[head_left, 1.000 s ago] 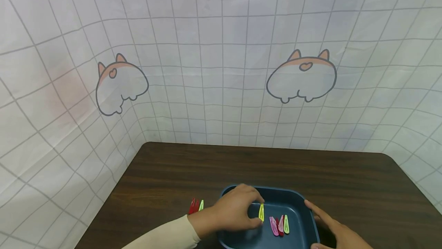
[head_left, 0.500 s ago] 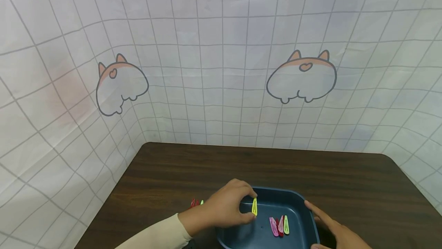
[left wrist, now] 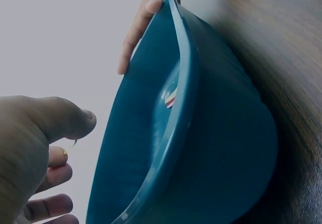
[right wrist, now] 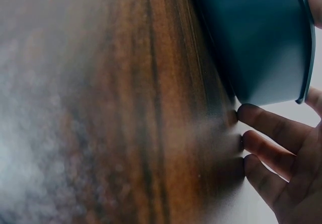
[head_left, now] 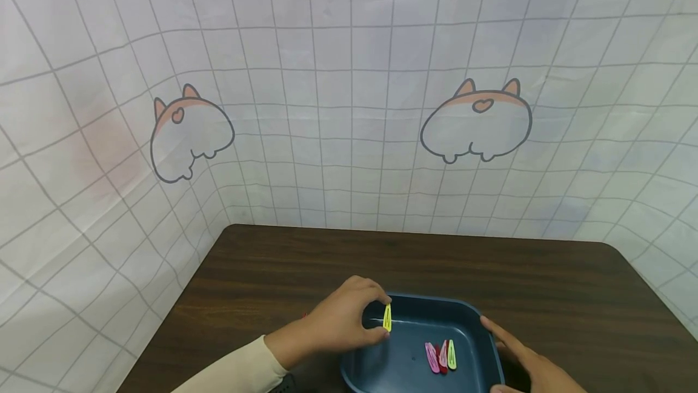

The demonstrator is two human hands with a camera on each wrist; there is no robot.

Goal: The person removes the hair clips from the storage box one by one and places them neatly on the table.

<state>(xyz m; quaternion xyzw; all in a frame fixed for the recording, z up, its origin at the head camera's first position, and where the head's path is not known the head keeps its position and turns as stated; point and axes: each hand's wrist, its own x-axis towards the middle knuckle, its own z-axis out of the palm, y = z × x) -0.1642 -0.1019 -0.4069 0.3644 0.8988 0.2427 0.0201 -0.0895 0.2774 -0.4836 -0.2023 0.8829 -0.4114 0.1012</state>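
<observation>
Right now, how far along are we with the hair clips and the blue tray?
Midway. The left hand pinches a yellow clip at the left rim of the blue tray, having carried it leftward from the tray's middle. Three clips, pink, red and green-yellow, lie in the tray, probably left to go. The right hand touches the right rim.

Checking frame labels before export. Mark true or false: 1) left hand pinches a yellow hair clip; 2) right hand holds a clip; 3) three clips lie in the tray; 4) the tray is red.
1) True: the left hand pinches the yellow hair clip at the tray's left rim.
2) False: the right hand holds no clip; it rests on the blue tray at its right side.
3) True: a pink, a red and a yellow-green one, the three clips.
4) False: it is dark blue.
</observation>
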